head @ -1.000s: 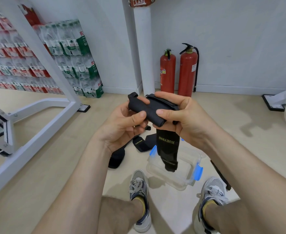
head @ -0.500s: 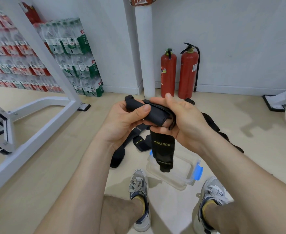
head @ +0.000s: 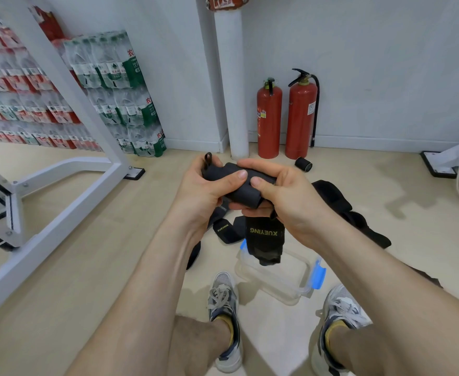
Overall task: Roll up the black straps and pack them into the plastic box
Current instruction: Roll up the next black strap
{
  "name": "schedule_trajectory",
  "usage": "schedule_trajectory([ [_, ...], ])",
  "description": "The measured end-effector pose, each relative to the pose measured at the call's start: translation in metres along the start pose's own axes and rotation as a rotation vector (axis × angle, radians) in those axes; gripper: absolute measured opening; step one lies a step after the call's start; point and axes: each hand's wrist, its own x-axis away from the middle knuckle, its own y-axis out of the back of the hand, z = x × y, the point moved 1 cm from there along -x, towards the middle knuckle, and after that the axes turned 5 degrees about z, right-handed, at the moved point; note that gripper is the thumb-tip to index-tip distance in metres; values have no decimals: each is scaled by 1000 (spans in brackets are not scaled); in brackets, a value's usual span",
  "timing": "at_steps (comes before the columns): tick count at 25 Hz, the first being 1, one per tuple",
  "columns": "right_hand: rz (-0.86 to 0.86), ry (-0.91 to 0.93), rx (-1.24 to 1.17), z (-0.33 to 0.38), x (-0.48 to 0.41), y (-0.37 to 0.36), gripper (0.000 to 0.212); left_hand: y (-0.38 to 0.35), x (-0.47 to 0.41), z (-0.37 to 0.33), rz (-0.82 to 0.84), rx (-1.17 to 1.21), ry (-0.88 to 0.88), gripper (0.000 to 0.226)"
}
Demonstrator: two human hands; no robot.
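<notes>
While snug, both grips [head: 201, 198] [head: 288, 203] around strap [head: 243, 197].

Beige floor [head: 60, 267], stuff on it:
Clear plastic box [head: 277, 280] w/ blue clips just ahead of shoes [head: 224, 299]; loose black straps [head: 358, 221] behind it, L+R; rolled strap [head: 303, 164] near 2 red extinguishers [head: 269, 118] at wall; water packs [head: 130, 104], white frame [head: 60, 199] far L.

Smooth beige floor [head: 60, 280], pale grey painted wall [head: 385, 63] far. Round white pillar [head: 232, 90] centre, two red fire extinguishers [head: 269, 118] just right. Stacked shrink-wrapped water bottle packs [head: 114, 90] far left behind white metal frame [head: 60, 226].
</notes>
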Motion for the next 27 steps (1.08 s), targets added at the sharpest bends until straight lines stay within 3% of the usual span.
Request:
schedule_trajectory([
  [10, 53, -29, 30, 0, 3, 1, 32, -6, -4, 19, -120, 14, 149, 29],
  [13, 42, -99, -161, 11, 2, 8, 34, 7, -6, 16, 121, 128, 157, 28],
  [16, 19, -145, -320, 18, 3, 12, 32, 16, -3, 10, 331, 264, 129, 43],
  [21, -7, -102, -273, 23, 3, 17, 30, 17, -6, 3, 9, 389, 71, 13],
  [24, -13, -104, -248, 23, 3, 19, 28, 23, -8, 2, -22, 348, 61, 19],
  [27, -24, -95, -277, 26, 3, 22, 27, 32, -6, 2, 230, 220, 74, 36],
])
